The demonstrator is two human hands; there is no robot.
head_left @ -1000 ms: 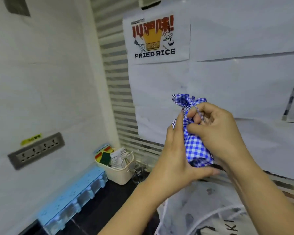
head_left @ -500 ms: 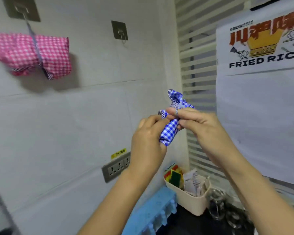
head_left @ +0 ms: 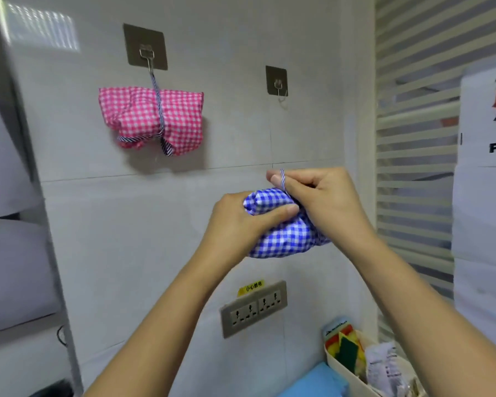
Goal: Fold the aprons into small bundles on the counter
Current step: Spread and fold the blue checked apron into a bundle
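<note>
- Blue gingham apron bundle [head_left: 281,233] is held up in the air, close to the tiled wall and below the bare wall hook [head_left: 277,81].
- Left hand [head_left: 241,224] wraps round its body, thumb pressed across the top.
- Right hand [head_left: 324,196] pinches the striped tie loop [head_left: 282,180] poking up from it.
- Looks soft, light and squashy. Folds could spring loose, so squeeze the middle and carry by that loop.
- Pink gingham bundle [head_left: 152,118] hangs by its tie from the neighbouring hook.
</note>
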